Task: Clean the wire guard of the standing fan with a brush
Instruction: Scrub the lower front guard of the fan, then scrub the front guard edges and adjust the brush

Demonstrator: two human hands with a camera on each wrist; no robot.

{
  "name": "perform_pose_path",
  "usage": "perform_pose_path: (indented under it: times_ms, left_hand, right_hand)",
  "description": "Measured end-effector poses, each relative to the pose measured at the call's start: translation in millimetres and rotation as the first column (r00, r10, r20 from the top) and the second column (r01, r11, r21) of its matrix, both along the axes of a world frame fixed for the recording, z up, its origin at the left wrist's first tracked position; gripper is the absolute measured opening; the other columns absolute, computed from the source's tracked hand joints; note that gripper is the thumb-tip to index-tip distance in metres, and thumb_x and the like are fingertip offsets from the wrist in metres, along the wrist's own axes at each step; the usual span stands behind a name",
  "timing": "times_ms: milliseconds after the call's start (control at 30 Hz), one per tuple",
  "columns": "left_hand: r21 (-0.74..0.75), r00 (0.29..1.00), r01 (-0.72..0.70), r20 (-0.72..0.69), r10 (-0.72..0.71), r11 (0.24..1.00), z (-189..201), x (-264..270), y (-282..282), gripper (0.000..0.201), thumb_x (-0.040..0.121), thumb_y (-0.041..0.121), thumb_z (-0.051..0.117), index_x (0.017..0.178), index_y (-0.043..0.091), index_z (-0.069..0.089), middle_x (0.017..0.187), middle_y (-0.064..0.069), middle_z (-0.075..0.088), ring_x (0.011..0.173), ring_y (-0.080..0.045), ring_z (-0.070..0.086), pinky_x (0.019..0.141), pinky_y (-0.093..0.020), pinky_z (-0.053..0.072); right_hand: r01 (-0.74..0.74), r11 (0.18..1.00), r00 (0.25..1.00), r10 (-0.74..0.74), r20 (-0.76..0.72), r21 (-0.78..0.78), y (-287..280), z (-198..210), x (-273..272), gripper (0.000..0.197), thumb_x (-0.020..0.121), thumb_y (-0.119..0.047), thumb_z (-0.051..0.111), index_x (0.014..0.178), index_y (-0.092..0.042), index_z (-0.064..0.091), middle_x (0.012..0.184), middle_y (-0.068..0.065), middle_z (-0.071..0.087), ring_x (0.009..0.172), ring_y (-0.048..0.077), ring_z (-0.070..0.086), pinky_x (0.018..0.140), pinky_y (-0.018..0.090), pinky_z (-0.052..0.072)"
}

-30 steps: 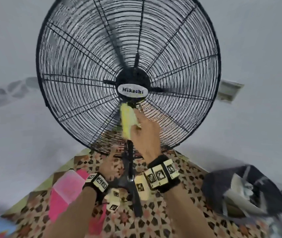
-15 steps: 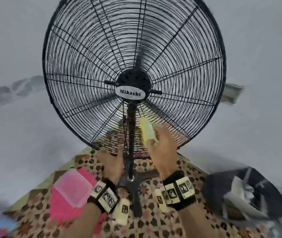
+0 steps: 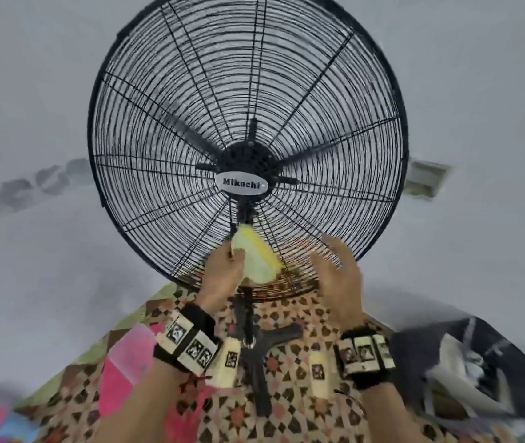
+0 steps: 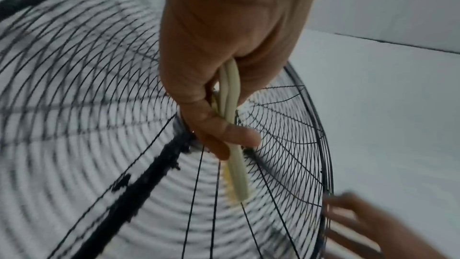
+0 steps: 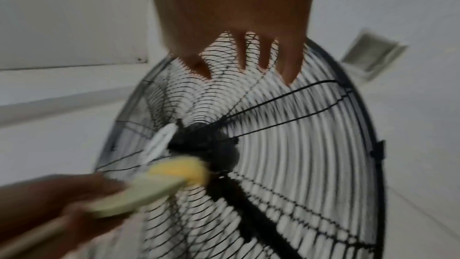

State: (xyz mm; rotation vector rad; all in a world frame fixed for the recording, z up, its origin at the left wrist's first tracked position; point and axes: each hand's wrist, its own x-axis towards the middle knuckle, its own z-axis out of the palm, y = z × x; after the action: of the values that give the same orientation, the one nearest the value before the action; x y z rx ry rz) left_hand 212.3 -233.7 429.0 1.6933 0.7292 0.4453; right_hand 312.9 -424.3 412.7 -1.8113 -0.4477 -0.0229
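Observation:
The black wire guard (image 3: 248,123) of the standing fan fills the upper head view, with a white "Mikachi" badge (image 3: 242,184) on its hub. My left hand (image 3: 222,270) grips a pale green brush (image 3: 259,255) with yellow bristles, held against the guard's lower part just below the hub. In the left wrist view the fingers curl round the brush handle (image 4: 231,125). My right hand (image 3: 334,266) holds nothing, its fingers spread by the lower right wires. The right wrist view shows those fingers (image 5: 288,66) straight, close to the guard (image 5: 298,145), and the brush (image 5: 159,180) blurred.
The fan's black pole and cross base (image 3: 254,343) stand on a patterned mat (image 3: 302,410). A pink container (image 3: 127,359) lies at the lower left and a dark bag (image 3: 465,372) at the right. White wall lies behind, with a vent (image 3: 424,180).
The brush has passed from my right hand to my left hand. The right hand has let go and moved right to the guard's lower right. The view has shifted left.

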Motion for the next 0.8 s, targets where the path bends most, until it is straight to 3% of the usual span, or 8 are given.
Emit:
perform_pose_path:
  times_ms: [67, 100, 233, 300, 367, 467, 567, 800]
  left_hand:
    - [0.172, 0.997, -0.013, 0.077, -0.001, 0.985, 12.1, -3.9, 6.5, 0.036, 0.11, 0.017, 0.05, 0.145, 0.01, 0.047, 0.12, -0.003, 0.058, 0.097, -0.029, 0.072, 0.059, -0.03, 0.064]
    - [0.25, 0.99, -0.04, 0.138, 0.005, 0.968, 18.7, -3.6, 9.8, 0.045, 0.11, 0.016, 0.05, 0.153, 0.015, 0.04, 0.116, 0.003, 0.058, 0.091, -0.022, 0.073, 0.056, -0.03, 0.063]
    - [0.47, 0.961, -0.145, 0.275, 0.012, 0.871, 29.8, 8.7, 16.7, 0.057, 0.111, 0.017, 0.05, 0.163, 0.021, 0.03, 0.086, 0.016, 0.054, 0.058, -0.002, 0.066, 0.049, -0.016, 0.055]
    - [0.55, 0.989, -0.056, 0.147, -0.031, 0.833, 13.3, 13.6, 16.3, 0.056, 0.111, 0.019, 0.049, 0.163, 0.024, 0.03, 0.084, 0.004, 0.06, 0.057, -0.004, 0.056, 0.051, -0.01, 0.048]
    - [0.617, 0.993, 0.1, -0.012, -0.118, 0.781, -7.2, 9.8, 16.2, 0.055, 0.11, 0.023, 0.049, 0.163, 0.025, 0.032, 0.104, -0.01, 0.069, 0.081, -0.014, 0.059, 0.071, -0.016, 0.052]
    - [0.616, 0.992, 0.103, -0.006, -0.126, 0.781, -13.3, 3.1, 21.4, 0.054, 0.111, 0.023, 0.048, 0.163, 0.025, 0.035, 0.113, -0.003, 0.063, 0.086, -0.015, 0.059, 0.074, -0.014, 0.056]
    - [0.546, 0.966, -0.132, 0.26, -0.017, 0.827, -10.5, 10.9, 27.4, 0.052, 0.112, 0.03, 0.047, 0.163, 0.027, 0.034, 0.108, 0.002, 0.062, 0.081, -0.015, 0.063, 0.063, -0.016, 0.057]
    - [0.636, 0.984, 0.087, 0.063, -0.165, 0.766, -33.1, 11.3, 35.5, 0.053, 0.11, 0.03, 0.051, 0.159, 0.036, 0.032, 0.088, -0.008, 0.059, 0.072, -0.028, 0.064, 0.065, -0.038, 0.059]
  right_hand:
    - [0.399, 0.915, 0.911, -0.388, -0.14, 0.064, -12.0, -4.3, 29.6, 0.076, 0.088, -0.052, 0.075, 0.149, -0.022, 0.042, 0.159, 0.007, 0.037, 0.144, 0.026, 0.04, 0.116, 0.035, 0.033]
    - [0.449, 0.891, 0.875, -0.42, -0.24, 0.076, -15.7, -6.7, 44.4, 0.094, 0.085, -0.056, 0.076, 0.156, -0.017, 0.03, 0.163, 0.01, 0.029, 0.149, 0.029, 0.033, 0.116, 0.031, 0.027]
    - [0.261, 0.956, 0.808, -0.142, -0.571, 0.132, -9.6, -28.6, 79.4, 0.131, 0.07, -0.083, 0.069, 0.162, -0.034, -0.011, 0.169, 0.011, 0.02, 0.151, 0.036, 0.028, 0.121, 0.06, 0.026]
    - [0.27, 0.956, 0.795, -0.155, -0.587, 0.114, -3.8, -36.6, 80.5, 0.129, 0.066, -0.088, 0.069, 0.161, -0.038, -0.003, 0.167, 0.011, 0.025, 0.146, 0.037, 0.036, 0.117, 0.064, 0.032]
    - [0.326, 0.937, 0.815, -0.213, -0.538, 0.122, -0.6, -44.9, 81.1, 0.122, 0.065, -0.088, 0.07, 0.159, -0.033, 0.015, 0.162, 0.011, 0.036, 0.131, 0.029, 0.051, 0.111, 0.055, 0.043]
    - [0.34, 0.935, 0.822, -0.24, -0.516, 0.107, -1.6, -50.6, 79.9, 0.121, 0.06, -0.09, 0.069, 0.154, -0.029, 0.023, 0.143, 0.007, 0.049, 0.095, 0.019, 0.054, 0.083, 0.037, 0.048]
    - [0.369, 0.925, 0.819, -0.276, -0.502, 0.094, -0.1, -42.6, 69.7, 0.118, 0.071, -0.082, 0.069, 0.16, -0.026, 0.016, 0.158, 0.015, 0.039, 0.134, 0.032, 0.049, 0.112, 0.045, 0.04]
    - [0.387, 0.917, 0.814, -0.288, -0.505, 0.101, -1.3, -41.6, 64.4, 0.116, 0.075, -0.08, 0.067, 0.162, -0.022, 0.015, 0.163, 0.014, 0.034, 0.147, 0.034, 0.038, 0.121, 0.045, 0.029]
